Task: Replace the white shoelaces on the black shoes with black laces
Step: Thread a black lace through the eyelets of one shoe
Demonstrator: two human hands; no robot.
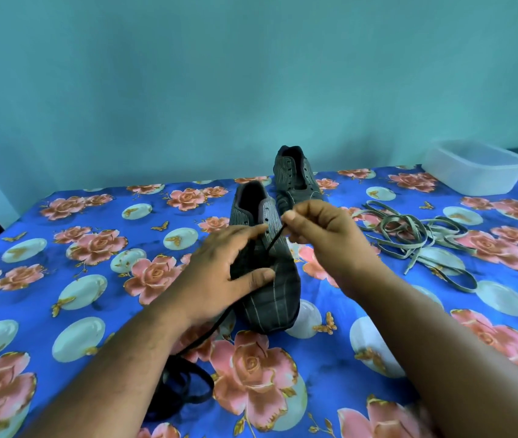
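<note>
The limp black lace [275, 237] is pinched near its stiff tip by the right hand [321, 229]; the soft near shoe [270, 279], at six o'clock of its mate, is steadied under the flat, spread left hand [226, 263].

— What's behind the table?
— A plain teal wall [251, 74], evenly lit, a little brighter toward the middle.
— And the table?
— Covered with a bright blue cloth [377, 327] printed with pink roses, pale ovals and small golden butterflies.
</note>
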